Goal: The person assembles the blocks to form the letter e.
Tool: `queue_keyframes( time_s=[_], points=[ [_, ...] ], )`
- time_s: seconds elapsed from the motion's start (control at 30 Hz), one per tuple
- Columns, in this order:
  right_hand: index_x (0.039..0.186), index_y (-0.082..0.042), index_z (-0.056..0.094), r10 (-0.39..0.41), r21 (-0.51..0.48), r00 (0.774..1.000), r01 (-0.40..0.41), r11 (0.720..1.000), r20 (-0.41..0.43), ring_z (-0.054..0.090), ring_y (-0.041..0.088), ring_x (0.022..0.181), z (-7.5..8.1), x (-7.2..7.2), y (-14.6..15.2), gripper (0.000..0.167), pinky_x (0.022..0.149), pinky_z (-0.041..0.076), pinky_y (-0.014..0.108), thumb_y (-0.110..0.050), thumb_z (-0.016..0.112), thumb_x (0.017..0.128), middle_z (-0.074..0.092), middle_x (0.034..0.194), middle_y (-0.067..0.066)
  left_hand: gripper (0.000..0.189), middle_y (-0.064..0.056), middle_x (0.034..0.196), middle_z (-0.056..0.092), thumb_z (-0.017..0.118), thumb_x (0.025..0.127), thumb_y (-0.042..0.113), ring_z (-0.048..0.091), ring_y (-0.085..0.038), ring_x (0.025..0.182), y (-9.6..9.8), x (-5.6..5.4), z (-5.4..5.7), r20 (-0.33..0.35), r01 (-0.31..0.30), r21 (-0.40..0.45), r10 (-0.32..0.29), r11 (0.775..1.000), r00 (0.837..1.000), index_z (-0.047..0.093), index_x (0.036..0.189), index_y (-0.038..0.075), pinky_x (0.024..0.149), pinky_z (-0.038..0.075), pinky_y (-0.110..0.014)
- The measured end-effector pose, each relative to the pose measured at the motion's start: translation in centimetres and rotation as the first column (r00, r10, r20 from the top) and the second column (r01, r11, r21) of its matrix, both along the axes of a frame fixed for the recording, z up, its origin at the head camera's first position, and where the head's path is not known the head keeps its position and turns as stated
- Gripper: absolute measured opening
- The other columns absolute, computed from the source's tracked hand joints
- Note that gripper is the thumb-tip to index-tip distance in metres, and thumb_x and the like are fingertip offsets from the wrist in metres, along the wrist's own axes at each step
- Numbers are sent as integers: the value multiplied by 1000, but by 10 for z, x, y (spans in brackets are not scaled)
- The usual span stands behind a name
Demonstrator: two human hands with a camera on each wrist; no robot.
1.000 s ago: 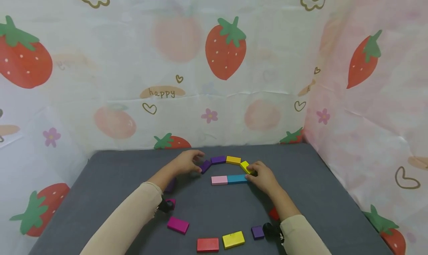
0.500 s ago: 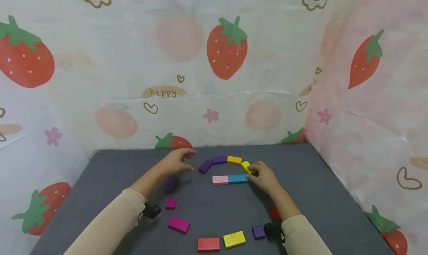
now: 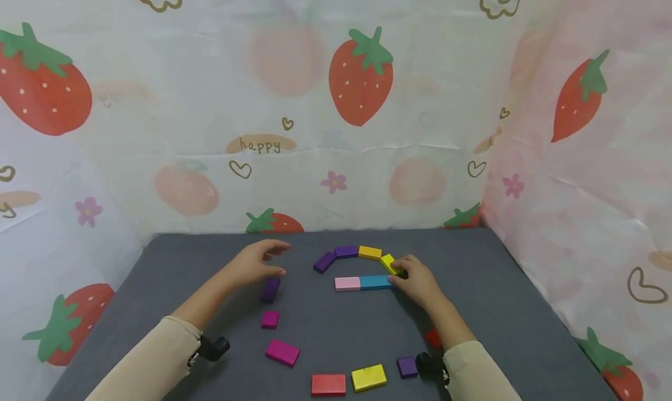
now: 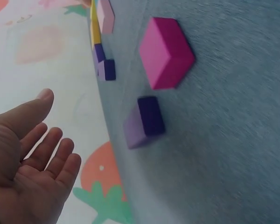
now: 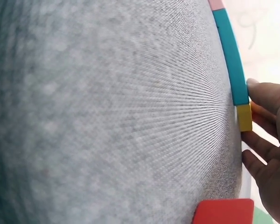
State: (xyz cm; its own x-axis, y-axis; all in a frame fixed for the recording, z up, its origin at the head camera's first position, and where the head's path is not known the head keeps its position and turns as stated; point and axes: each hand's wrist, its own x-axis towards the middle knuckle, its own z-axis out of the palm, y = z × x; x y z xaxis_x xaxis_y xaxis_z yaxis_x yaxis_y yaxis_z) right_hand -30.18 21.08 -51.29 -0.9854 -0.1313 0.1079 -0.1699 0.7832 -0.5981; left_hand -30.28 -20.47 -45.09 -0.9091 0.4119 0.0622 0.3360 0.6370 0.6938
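The grey surface [image 3: 346, 331] looks like matt, slightly rough woven cloth, the coloured blocks [image 3: 282, 352] smooth with a faint sheen, the creased backdrop [image 3: 310, 115] like thin, smooth sheeting, and the beige sleeves [image 3: 147, 360] like matt cloth.

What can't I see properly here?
Head view: one end of the bright yellow rectangular block, covered by the right hand.
Head view: part of a red block, behind the right forearm.
Right wrist view: lower part of a red block, cut off by bottom edge.
Left wrist view: pale pink rectangular block, cut by top edge.
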Motion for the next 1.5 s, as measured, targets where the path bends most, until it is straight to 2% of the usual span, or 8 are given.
queue_keyframes(
  time_s=[0.23, 0.47, 0.77, 1.17, 1.5],
  points=[
    [130, -5, 68, 0, -8, 1000, 0, 1000, 1, 60, 30, 115, 1, 2, 1, 40, 98, 52, 48, -21, 75, 95, 61, 127, 8, 62, -17, 144, 58, 79, 91, 17, 53, -38, 133, -19, 9, -9, -18, -15, -5, 15, 1000, 1000, 54, 146, 4, 110, 43, -55],
    [131, -4, 68, 8, -6, 1000, -8, 1000, 6, 60, 30, 116, 0, 2, 2, 40, 98, 52, 49, -22, 74, 96, 60, 128, 9, 63, -17, 144, 58, 81, 90, 18, 55, -41, 130, -31, 15, -27, 43, -37, 10, 36, 999, 998, 54, 146, 5, 105, 47, -55],
    [131, -5, 68, 9, -1, 1000, -9, 1000, 3, 60, 30, 116, -1, 1, 2, 40, 98, 51, 49, -22, 75, 95, 60, 128, 8, 67, -21, 145, 56, 82, 88, 17, 58, -44, 127, -36, 12, -47, 101, 17, 50, -22, 999, 995, 52, 146, 1, 98, 53, -51],
    [130, -3, 68, 11, -5, 1000, -11, 1000, 4, 61, 31, 114, 2, 3, 0, 39, 97, 52, 49, -20, 75, 95, 60, 126, 9, 70, -18, 145, 57, 84, 86, 17, 52, -39, 135, -38, 11, -52, 76, 46, -3, -45, 999, 996, 52, 146, 0, 106, 46, -54],
    [129, -5, 69, -9, -3, 1000, 9, 1000, -1, 61, 31, 116, 2, 4, -2, 38, 98, 52, 49, -21, 75, 95, 60, 128, 9, 71, -18, 143, 58, 85, 85, 17, 54, -36, 130, -39, 11, -55, 64, 48, -38, -46, 998, 997, 53, 145, 1, 103, 47, -54]
  ],
)
